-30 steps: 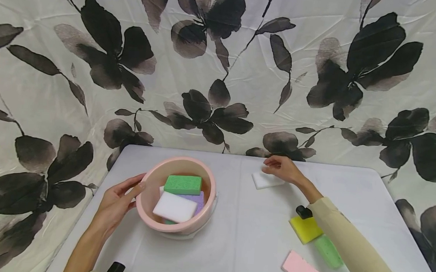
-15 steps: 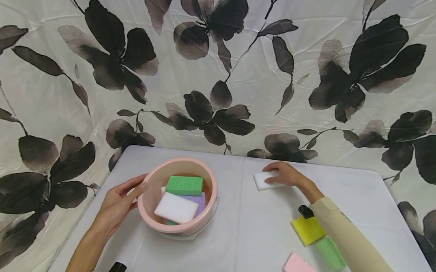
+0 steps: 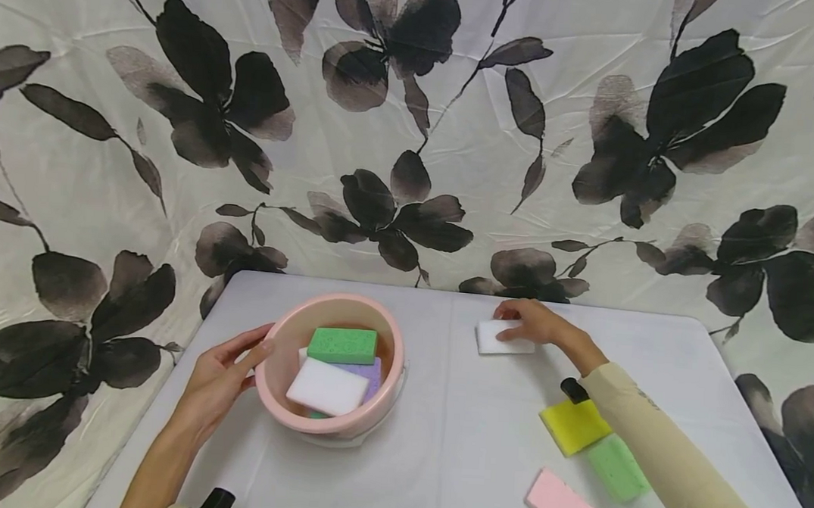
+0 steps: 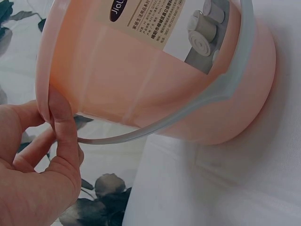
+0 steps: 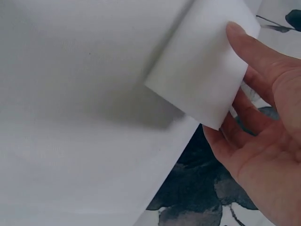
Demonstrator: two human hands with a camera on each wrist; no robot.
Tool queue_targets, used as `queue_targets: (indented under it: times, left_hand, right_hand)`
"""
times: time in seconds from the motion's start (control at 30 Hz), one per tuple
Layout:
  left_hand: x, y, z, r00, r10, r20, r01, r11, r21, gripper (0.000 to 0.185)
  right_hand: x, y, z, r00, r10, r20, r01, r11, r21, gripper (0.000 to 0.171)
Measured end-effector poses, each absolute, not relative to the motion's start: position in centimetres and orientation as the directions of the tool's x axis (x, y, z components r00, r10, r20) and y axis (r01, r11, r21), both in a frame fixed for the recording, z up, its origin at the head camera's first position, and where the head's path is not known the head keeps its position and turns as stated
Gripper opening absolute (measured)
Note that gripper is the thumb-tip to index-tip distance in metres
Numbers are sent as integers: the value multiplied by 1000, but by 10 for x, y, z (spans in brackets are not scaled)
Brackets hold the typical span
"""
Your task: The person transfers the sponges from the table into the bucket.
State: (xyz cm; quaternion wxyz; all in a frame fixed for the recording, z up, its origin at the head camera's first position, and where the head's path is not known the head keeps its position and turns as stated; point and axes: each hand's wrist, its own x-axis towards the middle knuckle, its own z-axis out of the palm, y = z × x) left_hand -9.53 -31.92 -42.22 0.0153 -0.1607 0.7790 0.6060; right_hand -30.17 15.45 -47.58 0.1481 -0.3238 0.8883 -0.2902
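A pink bucket (image 3: 336, 305) stands on the white table (image 3: 453, 438), left of centre. It holds a green sponge (image 3: 342, 345), a white one (image 3: 327, 388) and a purple one (image 3: 369, 375). My left hand (image 3: 241, 368) holds the bucket's left side, thumb (image 4: 61, 113) on the rim of the bucket (image 4: 155, 80) and fingers curled against the wall. My right hand (image 3: 530, 324) is at the far middle of the table on a flat white sponge (image 3: 495, 339). In the right wrist view the thumb (image 5: 254, 52) lies on that white sponge (image 5: 197, 80) with fingers under its raised edge.
A yellow sponge (image 3: 574, 426), a green sponge (image 3: 614, 468) and a pink sponge (image 3: 566, 507) lie at the front right, beside my right sleeve (image 3: 651, 446). A floral cloth (image 3: 412, 133) hangs behind and around the table. The table's back edge runs just beyond the white sponge.
My right hand came down onto the white sponge and took hold of its edge, and the sponge shifted slightly to the right. The left hand and bucket have stayed still.
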Motion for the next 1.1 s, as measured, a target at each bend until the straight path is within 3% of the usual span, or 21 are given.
queue_targets:
  times: [0.5,1.1]
  left_hand:
    - [-94,-319,-422,-953,-227,-200,-253,236,938,70]
    - [-96,-318,-422,-943,-233,-236,-286,215,934,72]
  right_hand:
    - [-293,166,-455,-709,-704,-48,-542,587,-602,22]
    - [-279,168,-439,-768,-640,23,-451,515,-729,26]
